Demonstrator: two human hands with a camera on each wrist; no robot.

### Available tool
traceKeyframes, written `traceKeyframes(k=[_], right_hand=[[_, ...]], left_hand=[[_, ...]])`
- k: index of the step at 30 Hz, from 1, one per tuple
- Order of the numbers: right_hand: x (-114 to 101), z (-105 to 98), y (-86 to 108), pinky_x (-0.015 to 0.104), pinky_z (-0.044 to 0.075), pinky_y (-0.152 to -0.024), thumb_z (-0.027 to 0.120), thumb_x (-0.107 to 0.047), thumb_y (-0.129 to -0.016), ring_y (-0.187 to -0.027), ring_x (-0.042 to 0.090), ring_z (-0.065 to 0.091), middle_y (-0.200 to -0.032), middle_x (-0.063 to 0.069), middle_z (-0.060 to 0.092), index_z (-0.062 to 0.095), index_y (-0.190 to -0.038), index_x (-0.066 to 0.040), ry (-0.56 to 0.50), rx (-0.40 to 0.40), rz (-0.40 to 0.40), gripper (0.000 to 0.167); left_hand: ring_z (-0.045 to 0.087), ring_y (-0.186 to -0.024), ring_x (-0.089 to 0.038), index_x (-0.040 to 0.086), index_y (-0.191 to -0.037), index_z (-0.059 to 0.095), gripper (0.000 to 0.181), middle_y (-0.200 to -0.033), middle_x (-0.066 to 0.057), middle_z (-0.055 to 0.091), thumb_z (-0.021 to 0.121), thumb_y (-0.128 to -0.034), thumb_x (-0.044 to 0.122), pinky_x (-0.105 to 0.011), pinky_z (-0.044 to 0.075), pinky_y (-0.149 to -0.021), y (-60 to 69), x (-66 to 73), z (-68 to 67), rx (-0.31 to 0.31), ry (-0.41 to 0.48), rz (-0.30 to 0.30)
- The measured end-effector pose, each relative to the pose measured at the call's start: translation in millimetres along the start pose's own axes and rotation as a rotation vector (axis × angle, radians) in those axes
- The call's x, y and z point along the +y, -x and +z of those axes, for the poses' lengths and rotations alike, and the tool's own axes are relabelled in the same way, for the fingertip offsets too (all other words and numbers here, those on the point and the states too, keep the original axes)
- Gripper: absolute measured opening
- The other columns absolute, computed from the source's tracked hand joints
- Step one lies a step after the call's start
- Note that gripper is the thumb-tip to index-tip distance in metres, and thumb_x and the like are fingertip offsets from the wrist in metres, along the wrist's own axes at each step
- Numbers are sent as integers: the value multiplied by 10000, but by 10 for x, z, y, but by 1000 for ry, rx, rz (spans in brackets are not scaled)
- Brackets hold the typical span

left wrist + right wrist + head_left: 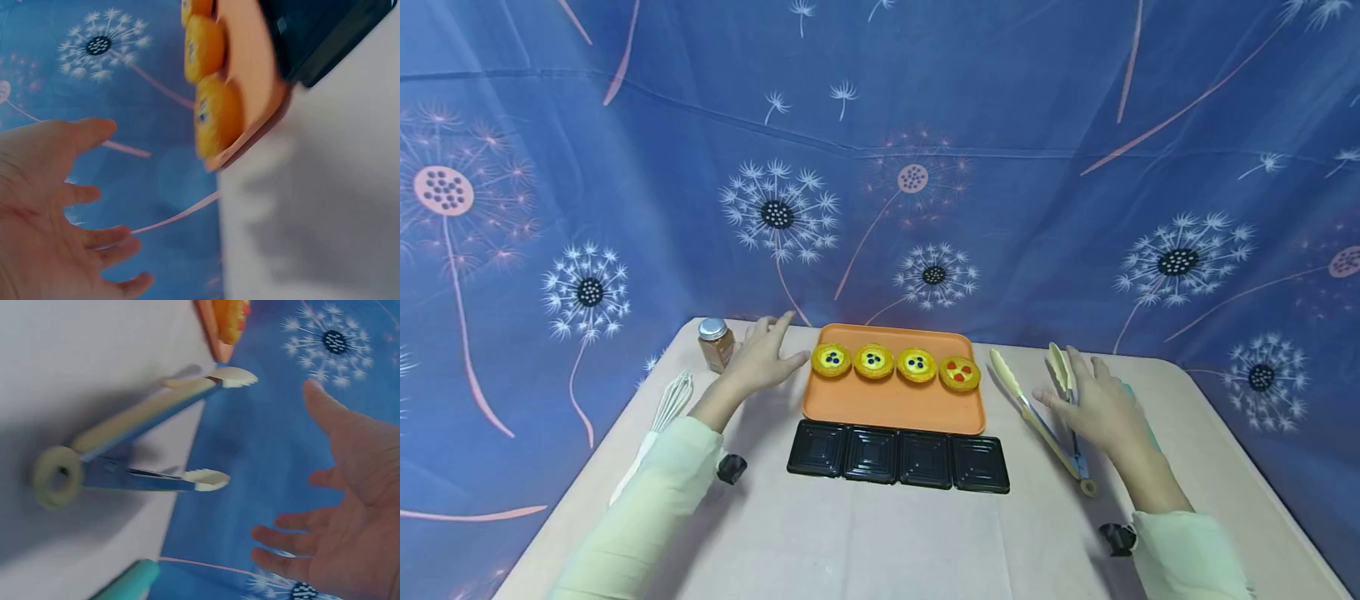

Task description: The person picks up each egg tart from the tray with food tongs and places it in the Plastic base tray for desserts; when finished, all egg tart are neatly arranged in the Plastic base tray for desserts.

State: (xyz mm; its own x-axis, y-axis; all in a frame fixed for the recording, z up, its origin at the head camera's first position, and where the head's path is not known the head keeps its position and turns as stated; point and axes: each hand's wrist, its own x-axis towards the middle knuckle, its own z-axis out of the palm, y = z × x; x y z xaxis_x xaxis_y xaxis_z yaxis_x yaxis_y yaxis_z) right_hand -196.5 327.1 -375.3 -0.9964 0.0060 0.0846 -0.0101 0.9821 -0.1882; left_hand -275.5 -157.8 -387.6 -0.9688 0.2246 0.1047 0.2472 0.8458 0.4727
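4 round tarts top a probably plastic tray.

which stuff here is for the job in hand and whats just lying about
Probably for the job (central, or near the right fingers):
tarts
orange tray
black dishes
tongs

Probably just lying about (off to the sides):
jar
whisk
teal thing, unclear what

Nothing is held, so this is a guess.

Cloth-screened, kitchen-style set-up: dandelion-printed fabric fills the upper frame; tongs and a whisk lie on the pale worktop; wider room hidden.
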Motion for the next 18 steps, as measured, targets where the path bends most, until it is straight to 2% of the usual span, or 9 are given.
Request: traceKeyframes(k=[3,9,12,15,18], right_hand=[[24,131,3,701,444,-785,587,-651,-885,-1103,640,455,-1348,477,337,207,-1510,118,-2,-11,14,1061],[38,348,-28,651,482,-723,700,-597,-825,-1036,588,511,-1239,448,438,255,-1459,180,-27,-4,93,1097],[42,405,-33,579,511,-656,730,-605,-792,-888,514,571,-1153,444,473,243,-1433,222,-44,-15,163,1154],[49,426,-25,462,495,-528,740,-618,-772,-696,385,575,-1002,384,518,263,-1407,237,-69,-43,238,1167],[65,452,-11,380,439,-456,745,-627,-756,-583,288,530,-846,273,527,345,-1352,226,-98,-72,298,1115]], left_hand=[[409,-1263,-498,-34,-1507,326,748,-1390,-350,410,661,-918,283,-619,370,-1013,-14,-77,162,-41,137,-36],[567,-1126,-420,-115,-1417,407,650,-1253,-319,558,675,-893,162,-498,478,-947,-68,-171,410,-115,321,-158],[611,-1000,-351,-127,-1403,414,635,-1182,-269,577,671,-882,129,-405,545,-830,-90,-169,477,-148,386,-218],[603,-915,-291,-150,-1358,452,581,-1102,-218,576,665,-871,84,-322,570,-692,-108,-144,520,-166,432,-242],[577,-923,-261,-160,-1255,544,468,-1029,-183,603,656,-852,51,-299,550,-712,-121,-118,548,-170,424,-237]])
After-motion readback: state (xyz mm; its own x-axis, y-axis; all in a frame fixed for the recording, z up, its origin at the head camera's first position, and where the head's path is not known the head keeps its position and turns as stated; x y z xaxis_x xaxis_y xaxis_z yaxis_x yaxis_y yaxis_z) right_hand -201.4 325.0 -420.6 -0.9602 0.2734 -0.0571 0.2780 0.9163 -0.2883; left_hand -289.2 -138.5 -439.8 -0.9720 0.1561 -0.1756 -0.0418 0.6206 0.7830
